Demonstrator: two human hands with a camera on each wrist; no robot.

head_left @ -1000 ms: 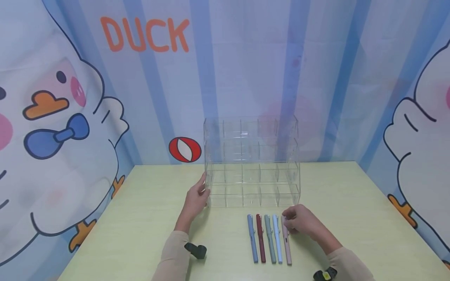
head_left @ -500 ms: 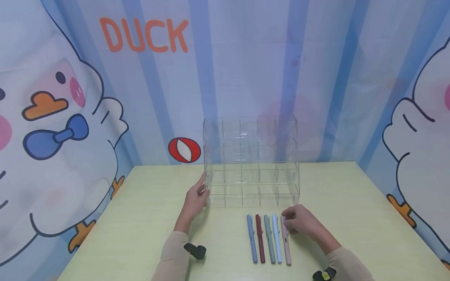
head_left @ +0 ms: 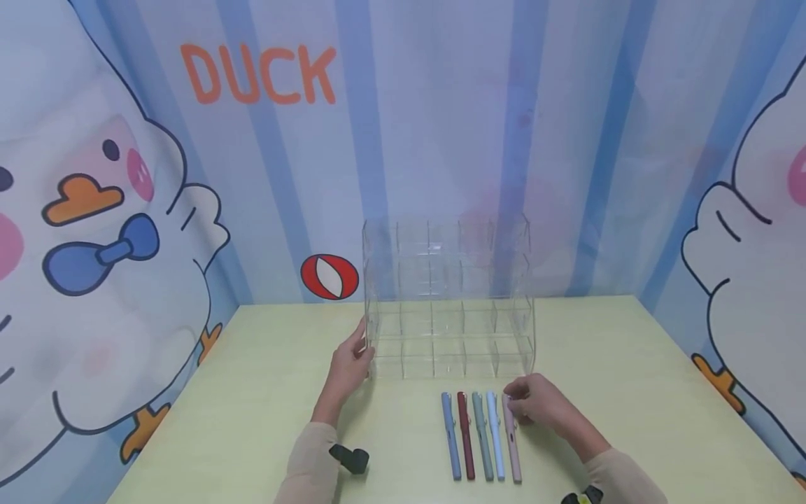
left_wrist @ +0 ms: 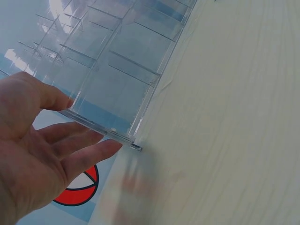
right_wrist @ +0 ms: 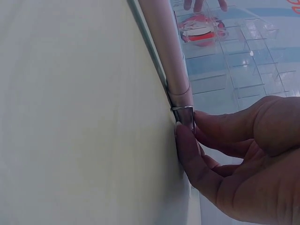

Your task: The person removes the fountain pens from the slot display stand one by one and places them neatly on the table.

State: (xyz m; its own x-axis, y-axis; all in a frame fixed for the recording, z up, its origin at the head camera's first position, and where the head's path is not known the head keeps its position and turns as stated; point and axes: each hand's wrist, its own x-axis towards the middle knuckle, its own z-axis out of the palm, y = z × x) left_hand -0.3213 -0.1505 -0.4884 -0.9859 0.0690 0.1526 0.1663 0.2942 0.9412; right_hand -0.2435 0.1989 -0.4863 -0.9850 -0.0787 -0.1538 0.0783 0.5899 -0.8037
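Observation:
My left hand (head_left: 348, 364) holds the left side of a clear acrylic display rack (head_left: 448, 348), thumb at the front edge and fingers along the outer side. In the left wrist view the thumb (left_wrist: 57, 99) touches the rack's edge. Several pens lie side by side in front of the rack: a blue pen (head_left: 450, 437), a dark red pen (head_left: 466, 435), a grey-green pen (head_left: 483, 437), a light blue pen (head_left: 495, 435) and a pale pink pen (head_left: 513, 448). At the right end of the row, my right hand (head_left: 543, 404) pinches the clip end of the pink pen between thumb and fingers.
The rack has several tiers of small compartments and stands near the back of the pale yellow table (head_left: 277, 392). Behind it hangs a blue striped curtain (head_left: 428, 126) printed with ducks. Dark wrist cameras (head_left: 350, 458) sit on both sleeves.
The whole head view has shifted slightly downward. Both hands keep their places on the rack and the pink pen, and the pens lie as before.

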